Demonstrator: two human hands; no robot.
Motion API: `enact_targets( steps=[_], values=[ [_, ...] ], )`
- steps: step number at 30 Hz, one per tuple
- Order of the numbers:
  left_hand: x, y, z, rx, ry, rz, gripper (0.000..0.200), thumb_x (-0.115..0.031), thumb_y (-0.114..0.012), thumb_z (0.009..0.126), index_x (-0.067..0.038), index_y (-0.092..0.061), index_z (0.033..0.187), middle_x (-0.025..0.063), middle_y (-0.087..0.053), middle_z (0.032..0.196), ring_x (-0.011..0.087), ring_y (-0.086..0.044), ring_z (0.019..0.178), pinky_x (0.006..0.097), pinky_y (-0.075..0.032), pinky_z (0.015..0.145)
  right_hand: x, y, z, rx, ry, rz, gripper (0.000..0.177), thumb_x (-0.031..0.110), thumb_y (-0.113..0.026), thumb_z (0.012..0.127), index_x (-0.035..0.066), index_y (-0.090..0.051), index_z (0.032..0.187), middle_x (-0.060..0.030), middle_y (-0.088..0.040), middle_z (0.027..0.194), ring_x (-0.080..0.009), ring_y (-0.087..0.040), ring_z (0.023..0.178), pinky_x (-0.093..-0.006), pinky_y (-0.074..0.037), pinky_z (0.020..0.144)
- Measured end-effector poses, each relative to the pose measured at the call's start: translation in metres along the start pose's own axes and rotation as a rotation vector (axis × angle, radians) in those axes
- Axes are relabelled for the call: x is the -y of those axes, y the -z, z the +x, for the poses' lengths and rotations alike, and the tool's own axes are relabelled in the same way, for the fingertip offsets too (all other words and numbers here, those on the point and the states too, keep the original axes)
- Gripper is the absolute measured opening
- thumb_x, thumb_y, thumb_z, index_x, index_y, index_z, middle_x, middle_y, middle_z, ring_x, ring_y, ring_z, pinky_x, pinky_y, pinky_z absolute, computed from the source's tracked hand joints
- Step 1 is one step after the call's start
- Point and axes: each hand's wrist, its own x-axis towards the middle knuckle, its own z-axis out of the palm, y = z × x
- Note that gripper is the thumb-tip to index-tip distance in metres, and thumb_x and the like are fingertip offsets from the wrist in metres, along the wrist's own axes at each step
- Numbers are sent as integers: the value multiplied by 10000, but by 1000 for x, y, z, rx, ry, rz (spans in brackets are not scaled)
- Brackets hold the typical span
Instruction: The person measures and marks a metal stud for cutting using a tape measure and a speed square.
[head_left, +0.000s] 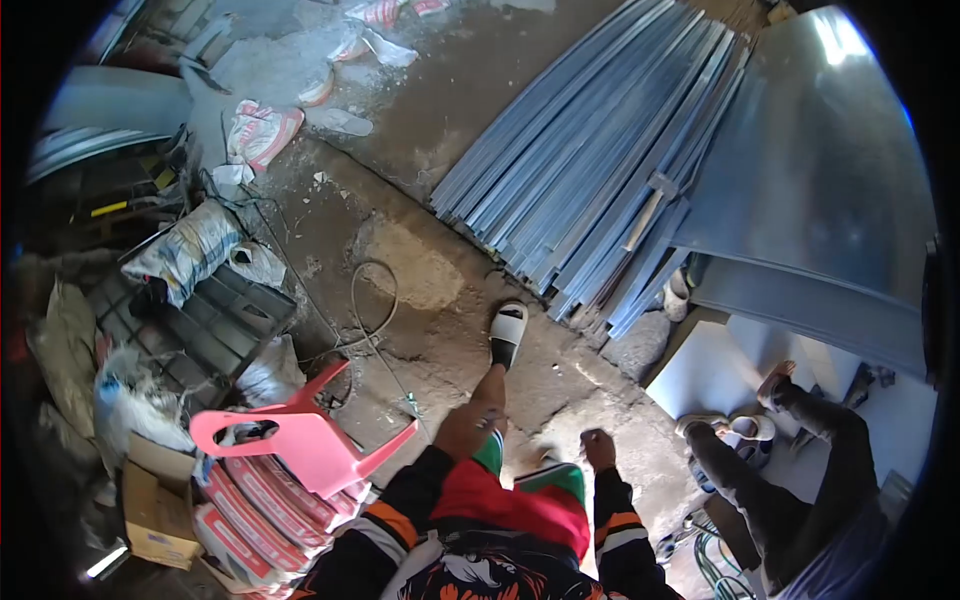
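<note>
My left hand (465, 430) hangs in front of my left leg, close to my red and green shorts (510, 495). Its fingers are too dark and hidden to read. On the other side, my right hand (598, 450) hangs over the dusty floor with its fingers curled in, and nothing shows in it. One foot is stretched ahead in a white-strapped slide sandal (509, 325) over a dark sock. Nearest on the left is a pink plastic chair (325, 455), tipped on its side on stacked red-and-white sacks (265, 515), apart from my left hand.
Long metal profiles (590, 150) lie ahead on the right beside a large sheet-metal panel (820, 160). Another person's legs (760, 490) are at the right. A thin cable (395, 290) loops over the floor. A cardboard box (160, 505) and a black pallet (215, 330) stand left.
</note>
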Motion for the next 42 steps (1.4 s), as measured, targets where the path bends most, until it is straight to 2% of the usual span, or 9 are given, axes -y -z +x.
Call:
enact_targets(
  steps=[3, 4, 9, 11, 18, 24, 32, 36, 42],
  values=[
    [7, -35, 27, 115, 101, -32, 273, -271, -670, 904, -54, -642, 1067, 156, -696, 961, 318, -679, 905, 399, -530, 773, 76, -16, 50, -116, 83, -107, 238, 241, -646, 868, 19, -670, 948, -103, -679, 731, -179, -643, 573, -316, -524, 512],
    [27, -52, 32, 139, 70, -85, 275, -288, -659, 905, -64, -642, 1063, 151, -695, 950, 330, -671, 878, 419, -524, 750, 92, -16, 68, -132, 62, -149, 310, 324, -646, 830, 26, -661, 914, -176, -689, 813, -369, -671, 821, -436, -521, 722],
    [43, -78, 56, 431, 45, 292, 238, -292, -606, 910, -84, -634, 1021, 134, -681, 911, 325, -659, 851, 447, -513, 745, 68, -57, 229, -119, 42, -208, 209, 291, -644, 831, 87, -679, 861, -158, -684, 821, -354, -658, 837, -457, -516, 763],
    [37, -74, 65, 504, -18, 396, 199, -274, -616, 902, -110, -617, 1013, 101, -659, 855, 291, -654, 799, 430, -505, 696, 65, -63, 302, -85, 319, -416, 257, 281, -653, 810, 24, -663, 803, -174, -677, 930, -389, -632, 900, -460, -505, 810],
    [42, -68, 83, 580, 16, 433, 181, -239, -639, 875, -113, -609, 1000, 48, -613, 807, 219, -615, 764, 365, -487, 689, 108, -118, 446, -429, -192, -192, 930, 398, -851, 648, 41, -385, 1369, -294, -482, 1333, -452, -510, 1227, -480, -462, 1000],
    [45, -67, 95, 617, 20, 538, 205, -233, -660, 860, -118, -619, 1026, 30, -651, 867, 197, -639, 813, 341, -488, 718, 154, -140, 448, -524, -296, -372, 974, 331, -799, 681, 146, -255, 1467, -219, -411, 1343, -394, -469, 1263, -512, -454, 985],
    [49, -74, 84, 557, 131, 437, 217, -212, -657, 879, -95, -619, 1058, 78, -642, 871, 249, -634, 811, 370, -502, 725, 174, -138, 441, -480, -381, -235, 745, 220, -741, 698, 50, -336, 1300, -181, -472, 1304, -363, -515, 1236, -530, -441, 989],
    [82, -92, 72, 91, 327, -139, 208, -185, -631, 940, -49, -619, 1097, 99, -672, 983, 191, -665, 898, 320, -531, 785, 164, -151, 414, -478, -123, -149, 843, 310, -817, 615, 4, -353, 1248, -241, -458, 1269, -441, -513, 1183, -437, -480, 981],
    [33, -6, 222, -288, 131, 175, 345, -222, -653, 910, 4, -604, 1166, 161, -637, 1118, 277, -609, 1048, 365, -478, 903, 215, -164, 282, -336, -122, -24, 917, 369, -836, 644, 36, -336, 1337, -230, -424, 1351, -416, -460, 1252, -516, -451, 992]
  ],
)
